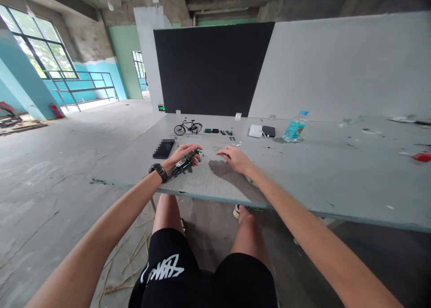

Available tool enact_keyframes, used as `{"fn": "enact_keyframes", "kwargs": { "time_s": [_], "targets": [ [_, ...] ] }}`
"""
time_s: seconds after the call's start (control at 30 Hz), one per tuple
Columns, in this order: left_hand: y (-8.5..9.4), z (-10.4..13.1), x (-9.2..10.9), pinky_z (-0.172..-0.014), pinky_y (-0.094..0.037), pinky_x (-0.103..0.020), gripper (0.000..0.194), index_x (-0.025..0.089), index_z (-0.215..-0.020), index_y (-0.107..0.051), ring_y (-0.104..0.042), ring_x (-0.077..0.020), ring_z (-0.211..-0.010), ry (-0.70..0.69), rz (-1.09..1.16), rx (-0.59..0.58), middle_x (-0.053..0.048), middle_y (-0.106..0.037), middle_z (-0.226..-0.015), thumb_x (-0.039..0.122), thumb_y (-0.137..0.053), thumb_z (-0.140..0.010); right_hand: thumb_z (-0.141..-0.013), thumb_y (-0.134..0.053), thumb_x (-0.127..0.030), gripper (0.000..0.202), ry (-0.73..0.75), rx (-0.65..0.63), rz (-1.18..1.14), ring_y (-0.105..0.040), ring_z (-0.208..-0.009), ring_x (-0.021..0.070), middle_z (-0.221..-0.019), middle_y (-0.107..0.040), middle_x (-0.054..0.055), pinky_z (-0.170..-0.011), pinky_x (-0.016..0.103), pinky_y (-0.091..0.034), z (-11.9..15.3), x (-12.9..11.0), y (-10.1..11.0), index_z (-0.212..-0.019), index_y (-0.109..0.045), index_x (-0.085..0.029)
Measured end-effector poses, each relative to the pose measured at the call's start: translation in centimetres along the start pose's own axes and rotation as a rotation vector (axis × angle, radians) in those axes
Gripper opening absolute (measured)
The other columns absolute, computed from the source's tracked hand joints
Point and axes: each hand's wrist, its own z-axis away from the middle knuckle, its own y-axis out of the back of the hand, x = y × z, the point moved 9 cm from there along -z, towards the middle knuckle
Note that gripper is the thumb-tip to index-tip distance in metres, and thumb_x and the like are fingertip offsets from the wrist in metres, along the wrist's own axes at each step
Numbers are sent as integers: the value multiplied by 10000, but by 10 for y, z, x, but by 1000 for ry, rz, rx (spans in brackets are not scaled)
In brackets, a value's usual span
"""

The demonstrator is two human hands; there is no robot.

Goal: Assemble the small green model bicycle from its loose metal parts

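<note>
My left hand (183, 154), with a black watch on its wrist, is closed around a dark green model bicycle frame (184, 164). A pale, ring-like part shows on the frame near the wrist. Over the table to the right, my right hand (233, 157) bends down with its fingers together. Whatever lies between those fingertips, if anything, is too small to make out. Just beyond them are small silvery pieces (237, 144) and small green parts (232, 138). An assembled black model bicycle (187, 127) stands upright behind my left hand.
Dark green and black blocks (211, 130) lie in a row by the bicycle. A phone (163, 148) rests left of my hand. Farther right are a white case (255, 131), a black case (268, 131) and a bottle (295, 127). A black-and-white panel (215, 70) borders the table's back.
</note>
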Motion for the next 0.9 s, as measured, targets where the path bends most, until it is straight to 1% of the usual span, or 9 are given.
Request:
{"fn": "enact_keyframes", "kwargs": {
  "time_s": [0.07,0.13,0.2,0.27,0.4,0.53,0.7,0.9],
  "targets": [
    [1,-2,-3,-579,-551,-270,516,136,-1067,-584,-715,-186,-619,-3,12,10,-99,-730,-792,591,-690,-845,-1018,-457,-227,302,7,81,-64,-642,-924,216,-1029,-691,95,-852,335,-472,-5,-25,6,-1116,-742,-210],
    [4,-3,-4,-561,-548,-271,484,179,-1036,-533,-714,-191,-610,-20,26,33,-71,-726,-774,586,-702,-836,-1021,-434,-195,319,-15,129,-109,-647,-922,203,-1048,-686,90,-840,320,-472,-9,-48,4,-1141,-729,-210],
    [6,-4,-3,-538,-537,-263,472,210,-1029,-485,-705,-186,-585,-42,27,59,-38,-716,-752,583,-701,-836,-1018,-418,-179,333,-71,176,-135,-647,-908,195,-1052,-677,94,-819,310,-475,-12,-63,0,-1148,-724,-205],
    [7,-4,-2,-525,-526,-254,474,221,-1034,-462,-695,-178,-564,-56,8,72,-18,-706,-738,587,-692,-839,-1015,-417,-182,334,-118,219,-156,-643,-869,190,-1027,-675,97,-798,308,-480,-15,-71,-6,-1148,-723,-202],
    [6,-3,3,-521,-516,-255,503,218,-1031,-454,-679,-167,-534,-81,-17,78,-12,-706,-735,616,-684,-827,-1005,-443,-183,310,-175,281,-155,-632,-836,197,-978,-672,100,-833,326,-478,-19,-70,-13,-1130,-726,-192],
    [5,-3,4,-518,-509,-253,523,216,-1016,-458,-670,-164,-513,-91,-22,81,-11,-708,-724,630,-699,-805,-1013,-435,-190,310,-206,272,-115,-629,-818,205,-989,-666,113,-839,339,-479,-21,-67,-17,-1155,-710,-174],
    [5,-3,5,-507,-515,-261,519,216,-1014,-456,-672,-174,-514,-105,-12,83,-17,-713,-724,628,-696,-809,-996,-454,-188,296,-183,323,-183,-645,-850,208,-989,-687,111,-847,336,-497,-20,-68,-16,-1112,-726,-183],
    [5,-3,5,-504,-508,-262,526,216,-1023,-448,-669,-181,-506,-95,10,92,-16,-712,-704,616,-709,-804,-983,-458,-188,296,-168,350,-225,-654,-910,218,-1027,-710,107,-883,354,-512,-19,-66,-17,-1105,-726,-208]
  ]
}}
